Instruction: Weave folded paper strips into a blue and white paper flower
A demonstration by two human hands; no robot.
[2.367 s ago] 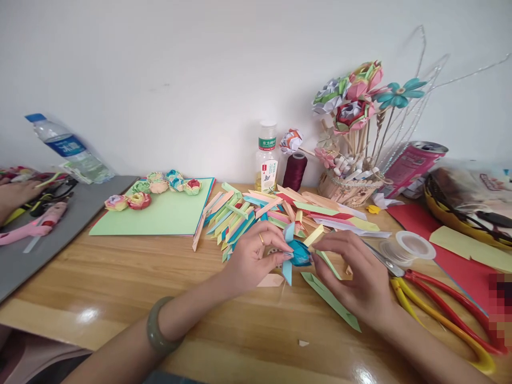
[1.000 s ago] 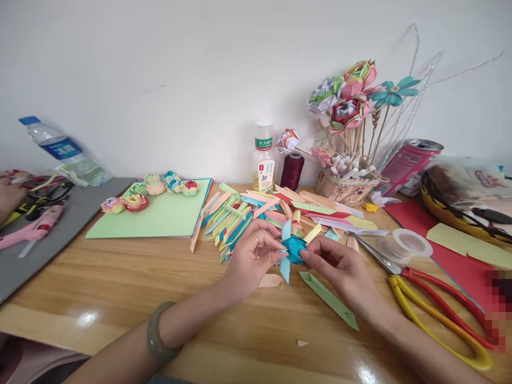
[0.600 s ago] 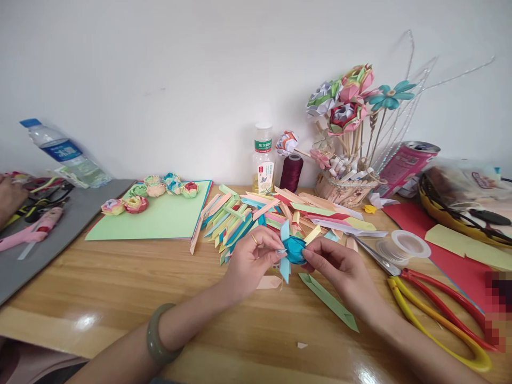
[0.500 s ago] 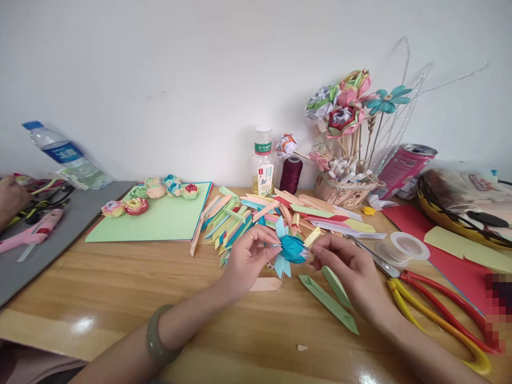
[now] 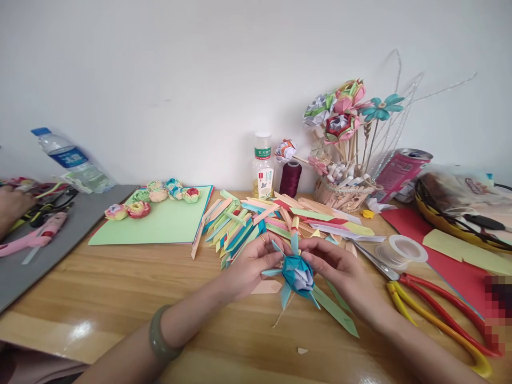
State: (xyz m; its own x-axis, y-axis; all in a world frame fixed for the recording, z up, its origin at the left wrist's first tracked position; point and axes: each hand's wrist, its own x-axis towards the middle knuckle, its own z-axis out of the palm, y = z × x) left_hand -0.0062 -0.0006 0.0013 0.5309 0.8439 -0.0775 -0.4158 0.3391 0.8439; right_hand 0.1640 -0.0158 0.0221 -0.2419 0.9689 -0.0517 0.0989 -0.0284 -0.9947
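A blue paper flower with a pale lilac centre and light-blue outer strips is held between my two hands, its face turned toward me. My left hand pinches it from the left side, a bangle on that wrist. Thumb and fingers of my right hand grip its upper right edge. A thin thread hangs below the flower. Right behind it lies a heap of folded paper strips in many colours. Green folded strips lie under my right hand, and a peach strip lies near my left.
Small finished paper flowers rest on green paper at left. Scissors and a clear spool lie right. Behind stand a bottle, purple thread and a flower basket. Another person's hand is far left.
The flower has turned from lying sideways to facing me, and sits slightly lower. My right hand has moved left and now grips its edge.
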